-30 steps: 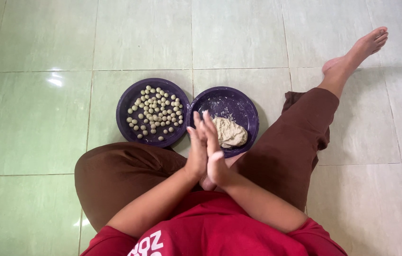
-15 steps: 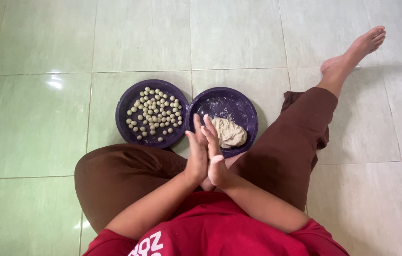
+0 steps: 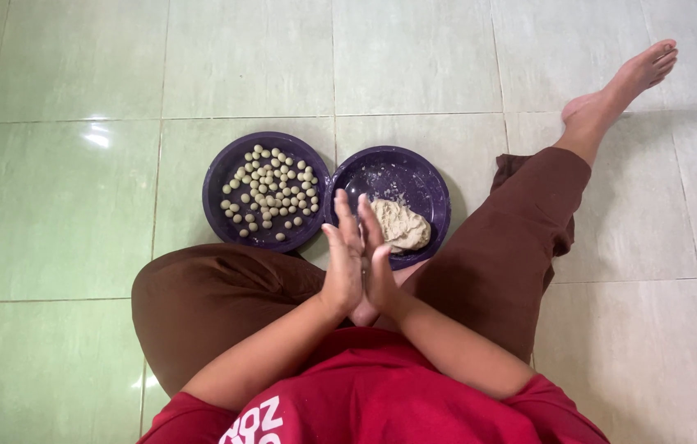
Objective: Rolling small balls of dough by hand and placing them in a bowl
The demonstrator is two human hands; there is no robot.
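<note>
Centrally, left hand (image 3: 342, 265) and right hand (image 3: 379, 265) were pressed flat, palm to palm; contents between unseen. Just beyond: round dark-purple plate (image 3: 230, 168) of small pale dough balls (image 3: 271, 191); matching purple plate (image 3: 398, 168) holding pale dough lump (image 3: 400, 224).

You have no packages, labels, signs or screens in front of you here. The nearest thing to one is the white printed lettering (image 3: 254, 421) on the chest of your red shirt (image 3: 381, 403), at the bottom edge of the view, cut off by the frame and seen upside down.
</note>
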